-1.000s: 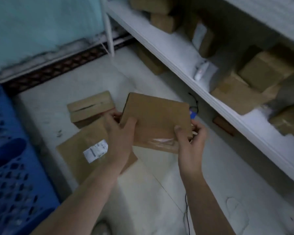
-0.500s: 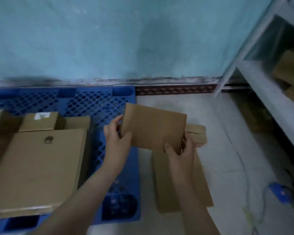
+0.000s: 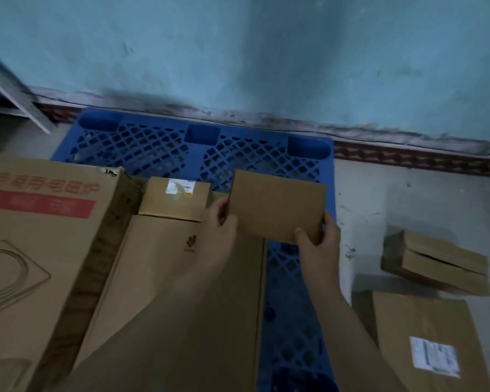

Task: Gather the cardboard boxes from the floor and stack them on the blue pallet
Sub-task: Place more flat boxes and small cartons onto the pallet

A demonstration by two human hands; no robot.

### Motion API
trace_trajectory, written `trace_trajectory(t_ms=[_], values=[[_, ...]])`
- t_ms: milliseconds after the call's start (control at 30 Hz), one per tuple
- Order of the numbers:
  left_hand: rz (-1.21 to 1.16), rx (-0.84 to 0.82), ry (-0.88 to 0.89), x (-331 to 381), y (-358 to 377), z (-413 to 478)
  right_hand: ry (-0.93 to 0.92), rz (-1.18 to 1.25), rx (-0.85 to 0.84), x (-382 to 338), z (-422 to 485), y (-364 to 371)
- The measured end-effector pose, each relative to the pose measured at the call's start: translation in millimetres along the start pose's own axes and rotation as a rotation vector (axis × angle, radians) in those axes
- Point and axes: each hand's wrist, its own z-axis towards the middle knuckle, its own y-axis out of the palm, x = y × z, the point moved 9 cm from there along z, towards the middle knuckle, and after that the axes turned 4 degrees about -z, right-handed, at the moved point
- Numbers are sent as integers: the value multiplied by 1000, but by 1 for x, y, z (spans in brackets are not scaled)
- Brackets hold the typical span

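Observation:
I hold a flat plain cardboard box (image 3: 276, 206) over the right part of the blue pallet (image 3: 198, 148). My left hand (image 3: 224, 227) grips its left edge and my right hand (image 3: 318, 236) grips its lower right corner. On the pallet lie a big box with red print (image 3: 37, 236), a long flat box with a small logo (image 3: 181, 292) and a small labelled box (image 3: 176, 198) behind it. On the floor to the right lie a small split-top box (image 3: 436, 263) and a flat labelled box (image 3: 427, 343).
A teal wall (image 3: 266, 52) with a dark patterned skirting runs behind the pallet. A white shelf leg (image 3: 14, 94) slants in at the far left. Grey floor (image 3: 379, 199) shows between the pallet and the two floor boxes.
My view has swung left from the shelf and floor to the pallet. Both hands have carried the flat box from above the floor to above the pallet's right part.

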Motion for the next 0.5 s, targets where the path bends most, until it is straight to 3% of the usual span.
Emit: trace_trajectory(t_ms=[233, 500], values=[[113, 52, -145, -71, -24, 120, 27, -136, -57, 38, 93, 107], [209, -35, -165, -126, -29, 144, 217, -258, -158, 100, 120, 145]])
